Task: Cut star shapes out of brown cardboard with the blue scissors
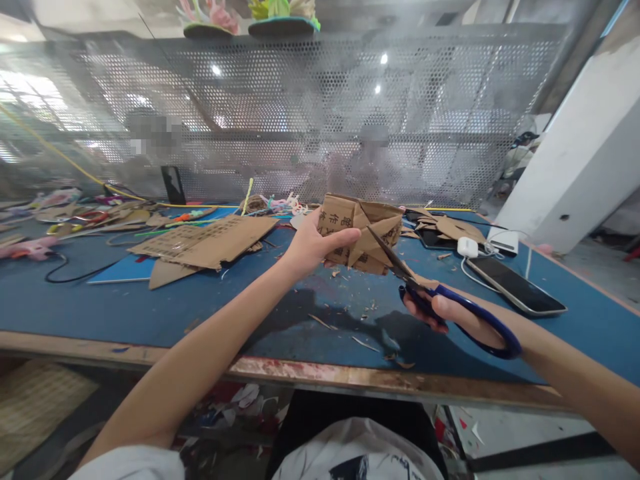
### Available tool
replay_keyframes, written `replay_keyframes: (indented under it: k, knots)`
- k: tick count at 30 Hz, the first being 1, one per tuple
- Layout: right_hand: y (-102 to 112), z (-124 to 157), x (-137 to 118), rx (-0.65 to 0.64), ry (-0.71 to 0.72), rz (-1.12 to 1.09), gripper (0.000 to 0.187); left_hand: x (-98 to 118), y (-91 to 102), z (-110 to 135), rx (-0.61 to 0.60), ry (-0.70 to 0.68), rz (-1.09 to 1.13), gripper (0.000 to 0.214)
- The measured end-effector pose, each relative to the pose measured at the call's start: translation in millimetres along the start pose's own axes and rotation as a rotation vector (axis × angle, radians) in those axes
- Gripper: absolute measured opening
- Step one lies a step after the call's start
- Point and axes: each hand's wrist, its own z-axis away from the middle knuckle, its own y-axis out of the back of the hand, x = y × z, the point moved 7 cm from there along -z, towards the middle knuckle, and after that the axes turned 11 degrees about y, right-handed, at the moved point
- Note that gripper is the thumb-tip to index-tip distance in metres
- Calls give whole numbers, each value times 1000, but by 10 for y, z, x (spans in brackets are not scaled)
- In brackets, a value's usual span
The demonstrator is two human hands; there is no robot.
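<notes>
My left hand grips a folded piece of brown cardboard with printed characters and holds it up above the blue table. In my right hand are blue-handled scissors, fingers through the loops. The dark blades point up and left and bite into the cardboard's lower right edge. Small cardboard scraps lie on the table below.
A large flat cardboard sheet lies at left with cables and craft bits behind it. A phone, a white charger and more cardboard pieces sit at right. A perforated metal screen backs the table; people sit beyond it.
</notes>
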Motion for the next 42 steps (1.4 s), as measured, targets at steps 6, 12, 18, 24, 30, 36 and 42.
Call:
replay_keyframes:
  k: [6, 12, 18, 24, 30, 36, 42]
  knots:
    - [-57, 9, -40, -65, 4, -93, 63, -8, -35, 7, -26, 13, -2, 44]
    - [-33, 12, -54, -47, -6, -29, 65, 0, -70, 23, -43, 19, -6, 42]
    - [-27, -4, 20, -19, 20, 18, 61, -16, -43, 43, 16, 46, -47, 46]
    - [-20, -23, -75, 33, 61, 30, 60, -15, -58, 63, 23, 43, -21, 47]
    - [10, -63, -121, 113, 8, 148, 61, -3, -52, 55, 16, 13, 19, 47]
    - [1, -82, -95, 226, -20, 181, 62, -9, -22, 44, 22, 11, 25, 50]
    - [-21, -102, -54, 169, -19, 101, 60, -24, -46, 47, 5, 23, 24, 50]
